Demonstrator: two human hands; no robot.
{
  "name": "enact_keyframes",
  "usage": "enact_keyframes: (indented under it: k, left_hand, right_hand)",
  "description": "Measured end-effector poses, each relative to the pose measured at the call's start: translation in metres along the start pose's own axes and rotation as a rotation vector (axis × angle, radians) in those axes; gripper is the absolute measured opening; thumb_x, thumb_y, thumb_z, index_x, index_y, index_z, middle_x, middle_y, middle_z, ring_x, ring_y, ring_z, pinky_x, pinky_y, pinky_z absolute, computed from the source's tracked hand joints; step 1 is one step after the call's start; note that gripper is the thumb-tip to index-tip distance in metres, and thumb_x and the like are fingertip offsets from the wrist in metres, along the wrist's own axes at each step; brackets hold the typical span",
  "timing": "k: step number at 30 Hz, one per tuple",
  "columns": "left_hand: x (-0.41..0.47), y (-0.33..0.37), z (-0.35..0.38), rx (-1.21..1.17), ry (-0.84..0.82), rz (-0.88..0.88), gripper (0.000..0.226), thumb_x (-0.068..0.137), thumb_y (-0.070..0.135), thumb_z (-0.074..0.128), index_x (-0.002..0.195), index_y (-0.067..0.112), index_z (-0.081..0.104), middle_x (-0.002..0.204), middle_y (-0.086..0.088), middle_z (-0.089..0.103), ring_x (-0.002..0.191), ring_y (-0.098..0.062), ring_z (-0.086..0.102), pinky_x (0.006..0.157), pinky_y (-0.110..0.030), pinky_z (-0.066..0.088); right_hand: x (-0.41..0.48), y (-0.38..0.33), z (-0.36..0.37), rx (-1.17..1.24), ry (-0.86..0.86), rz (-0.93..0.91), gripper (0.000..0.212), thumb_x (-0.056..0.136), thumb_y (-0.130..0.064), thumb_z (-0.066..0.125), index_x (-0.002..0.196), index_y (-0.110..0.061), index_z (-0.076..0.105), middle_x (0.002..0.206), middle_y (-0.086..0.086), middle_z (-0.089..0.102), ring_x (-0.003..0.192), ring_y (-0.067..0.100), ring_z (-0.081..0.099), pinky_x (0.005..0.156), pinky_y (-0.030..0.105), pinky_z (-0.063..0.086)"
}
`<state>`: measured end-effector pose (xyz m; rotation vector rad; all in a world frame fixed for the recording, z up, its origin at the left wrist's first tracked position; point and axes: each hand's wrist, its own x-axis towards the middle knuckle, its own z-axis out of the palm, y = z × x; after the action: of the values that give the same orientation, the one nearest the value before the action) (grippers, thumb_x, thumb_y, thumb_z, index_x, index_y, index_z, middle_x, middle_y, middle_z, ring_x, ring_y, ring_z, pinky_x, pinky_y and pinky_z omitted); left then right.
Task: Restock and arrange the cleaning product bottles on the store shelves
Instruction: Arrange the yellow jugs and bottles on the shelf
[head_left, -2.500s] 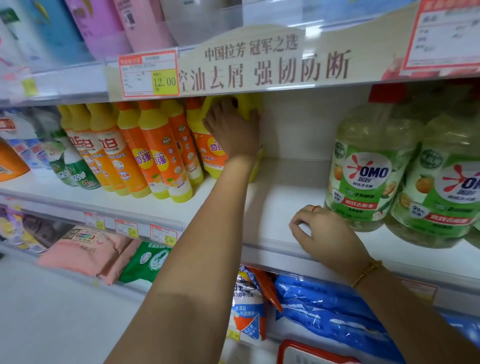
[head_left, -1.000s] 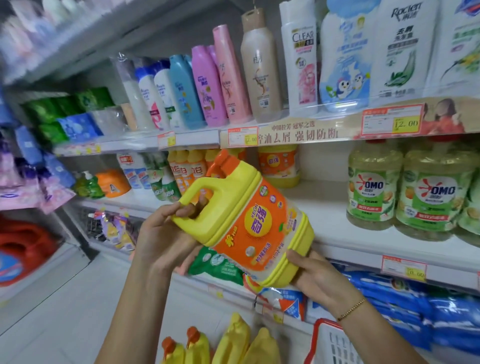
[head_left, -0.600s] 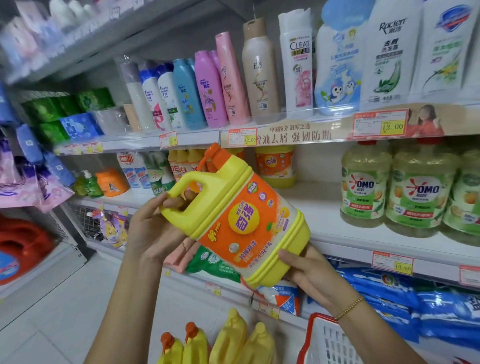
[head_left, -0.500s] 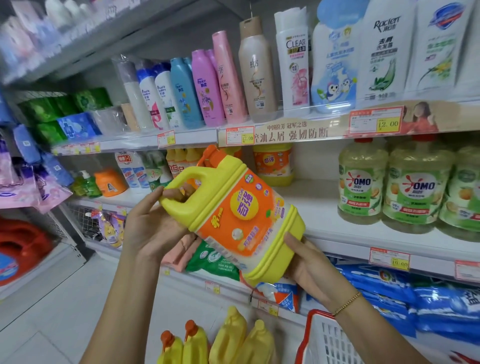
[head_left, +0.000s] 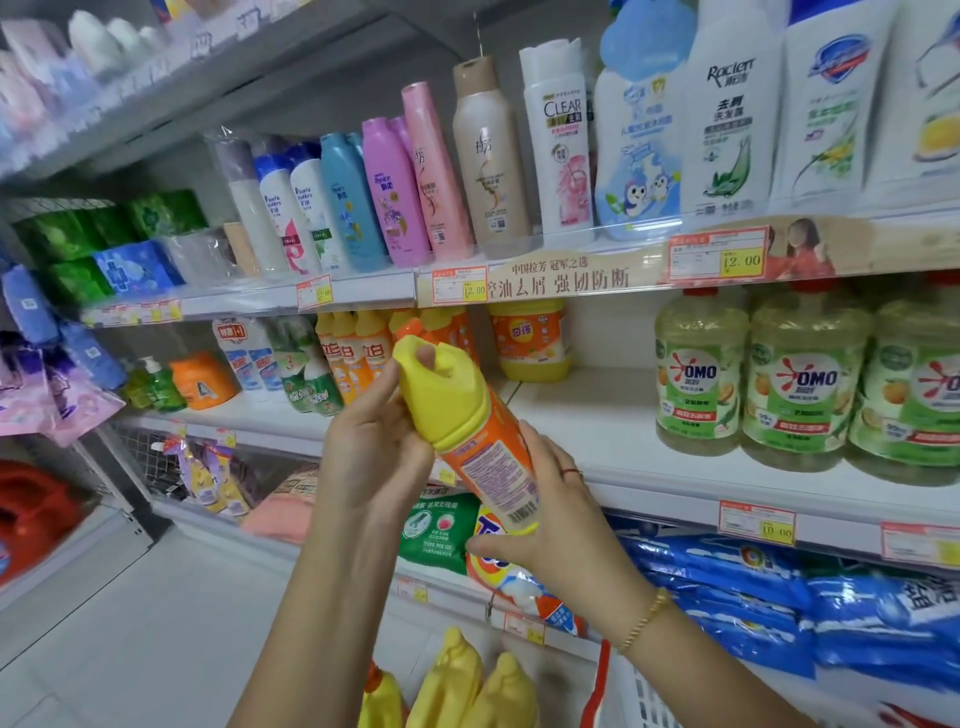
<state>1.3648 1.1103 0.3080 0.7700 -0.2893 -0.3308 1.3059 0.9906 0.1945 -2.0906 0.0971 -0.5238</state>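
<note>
both hands grip a tilted yellow detergent jug (head_left: 467, 426): left hand (head_left: 371, 457) at its handle, right hand (head_left: 556, 525) under its base.

Jug (head_left: 467, 431) base hidden by right hand (head_left: 561, 525)

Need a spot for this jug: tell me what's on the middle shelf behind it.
Behind the jug: slim orange bottles, one matching jug and bare shelf. Whatever sits directly behind the jug is hidden.
</note>
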Motion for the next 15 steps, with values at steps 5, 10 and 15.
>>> enact_keyframes:
  k: [5, 10, 15]
  left_hand:
    - [-0.010, -0.012, 0.026, 0.224, -0.117, -0.067, 0.020, 0.092, 0.018, 0.047, 0.097, 0.008, 0.064, 0.086, -0.002, 0.068, 0.081, -0.013, 0.067, 0.074, -0.027, 0.057]
    - [-0.011, 0.008, 0.041, 0.800, -0.378, -0.079, 0.057, 0.076, 0.021, 0.063, 0.130, 0.007, 0.055, 0.129, 0.000, 0.063, 0.115, -0.007, 0.059, 0.097, -0.022, 0.044]
    - [-0.015, 0.012, 0.018, 0.956, -0.303, 0.077, 0.029, 0.085, 0.022, 0.067, 0.114, 0.025, 0.067, 0.110, 0.012, 0.071, 0.108, 0.000, 0.062, 0.090, -0.019, 0.047]
  right_hand:
    - [0.008, 0.017, 0.011, 0.019, 0.353, -0.003, 0.079, 0.068, -0.034, 0.083, 0.132, -0.036, 0.036, 0.115, -0.009, 0.055, 0.097, 0.008, 0.059, 0.077, 0.022, 0.054]
    - [0.011, 0.025, -0.006, 0.452, 0.272, 0.067, 0.059, 0.062, -0.019, 0.088, 0.112, -0.026, 0.058, 0.097, -0.013, 0.072, 0.088, 0.003, 0.067, 0.073, 0.016, 0.052]
    - [-0.002, 0.043, 0.003, 1.126, -0.012, 0.311, 0.066, 0.061, -0.007, 0.085, 0.121, -0.012, 0.056, 0.111, 0.013, 0.070, 0.105, 0.033, 0.065, 0.083, 0.044, 0.056]
